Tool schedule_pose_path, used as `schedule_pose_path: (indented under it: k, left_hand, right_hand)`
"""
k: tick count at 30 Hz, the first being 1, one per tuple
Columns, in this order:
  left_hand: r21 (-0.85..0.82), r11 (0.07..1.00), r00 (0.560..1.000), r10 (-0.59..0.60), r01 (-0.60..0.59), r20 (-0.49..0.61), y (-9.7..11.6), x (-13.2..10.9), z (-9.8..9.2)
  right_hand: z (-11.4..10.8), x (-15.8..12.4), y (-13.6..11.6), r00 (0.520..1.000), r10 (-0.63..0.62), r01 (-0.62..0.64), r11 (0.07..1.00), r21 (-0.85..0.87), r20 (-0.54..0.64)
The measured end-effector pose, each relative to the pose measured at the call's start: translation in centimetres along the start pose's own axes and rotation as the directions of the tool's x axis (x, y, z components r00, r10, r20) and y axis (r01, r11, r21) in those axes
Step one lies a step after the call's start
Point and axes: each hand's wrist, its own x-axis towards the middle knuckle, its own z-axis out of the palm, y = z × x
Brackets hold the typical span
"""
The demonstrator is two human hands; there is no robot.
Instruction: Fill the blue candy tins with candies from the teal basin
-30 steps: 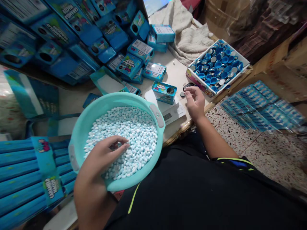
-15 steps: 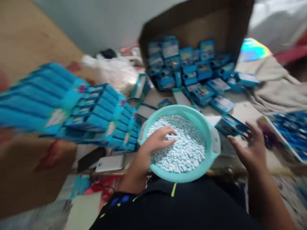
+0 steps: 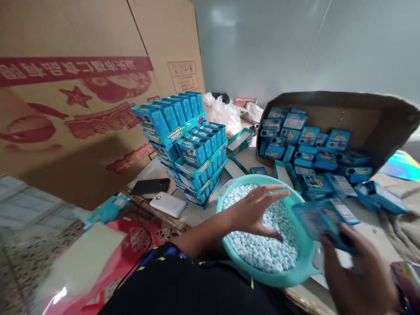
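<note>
My left hand (image 3: 252,214) lies spread with its fingers apart on the pale blue and white candies (image 3: 262,249), which fill a teal plastic basin (image 3: 259,180). My right hand (image 3: 356,275) grips a blue rectangular tin (image 3: 320,223) by its lower edge, just beyond the basin's right rim. The tin is blurred and tilted, and a white label shows on one face. My left forearm hides part of the basin's near rim.
A stack of blue Caramelo Macizo boxes (image 3: 183,140) stands left of the basin. Behind it leans a printed cardboard sheet (image 3: 82,109). An open carton (image 3: 370,124) holds several blue tins. A phone (image 3: 150,187), power bank (image 3: 168,204), plastic bag (image 3: 223,116) and beige cloth (image 3: 397,223) lie around.
The view has swung left, bringing the stacked boxes and carton into sight. The tin has left the scale and is now in my right hand. My left hand remains over the candies.
</note>
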Motion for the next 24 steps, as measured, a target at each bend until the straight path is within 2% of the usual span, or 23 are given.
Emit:
schedule_pose_path:
  k: [2,3,5,6,7,8,9,11,13,15,17,19,24]
  left_hand:
    - [0.045,0.999,0.999,-0.03,0.031,-0.03,1.1,-0.2,0.9]
    - [0.068,0.996,0.996,-0.059,0.063,-0.062,1.4,-0.4,1.2]
    - [0.128,0.986,0.983,-0.089,0.11,-0.16,1.2,-0.9,1.2]
    - [0.164,0.979,0.972,-0.081,0.119,-0.219,0.8,-1.2,0.7]
    - [0.202,0.972,0.955,-0.058,0.12,-0.29,0.3,-1.5,-0.2]
    - [0.24,0.963,0.928,-0.024,0.121,-0.371,-0.2,-1.8,-1.5]
    - [0.274,0.952,0.885,0.006,0.137,-0.466,-0.8,-2.1,-3.0]
    - [0.364,0.916,0.766,0.113,0.165,-0.633,-1.8,-3.0,-6.6]
    - [0.47,0.849,0.635,0.228,0.242,-0.738,-2.5,-4.1,-10.1]
    - [0.551,0.765,0.528,0.332,0.334,-0.781,-3.0,-5.2,-12.9]
    - [0.543,0.733,0.456,0.351,0.409,-0.818,-3.4,-6.2,-14.8]
    - [0.482,0.754,0.406,0.31,0.446,-0.86,-4.0,-6.8,-15.8]
    - [0.331,0.793,0.307,0.191,0.511,-0.932,-5.6,-7.6,-16.6]
  right_hand:
    - [2.1,-0.6,-3.2,0.99,-0.097,0.086,0.99,0.114,0.1]
    - [3.2,-1.1,-4.5,0.99,-0.085,0.067,0.985,0.158,0.109]
    - [4.8,-2.1,-5.8,0.987,-0.018,-0.026,0.962,0.271,0.16]
    - [5.4,-2.5,-5.9,0.974,0.021,-0.096,0.941,0.324,0.227]
    - [5.9,-2.9,-5.7,0.941,0.039,-0.167,0.918,0.36,0.337]
    - [6.2,-3.1,-5.4,0.883,0.038,-0.232,0.903,0.363,0.469]
    - [6.4,-3.3,-5.0,0.802,0.023,-0.276,0.901,0.336,0.597]
    - [6.6,-3.3,-4.4,0.62,-0.025,-0.277,0.928,0.249,0.784]
    - [6.7,-3.2,-4.1,0.491,-0.078,-0.21,0.956,0.205,0.868]
    - [6.8,-2.9,-4.3,0.415,-0.125,-0.154,0.967,0.205,0.901]
    - [6.9,-2.7,-4.6,0.379,-0.144,-0.116,0.973,0.201,0.914]
    - [6.9,-2.6,-4.8,0.366,-0.152,-0.097,0.975,0.2,0.918]
    - [6.7,-2.4,-4.9,0.352,-0.147,-0.095,0.977,0.191,0.924]
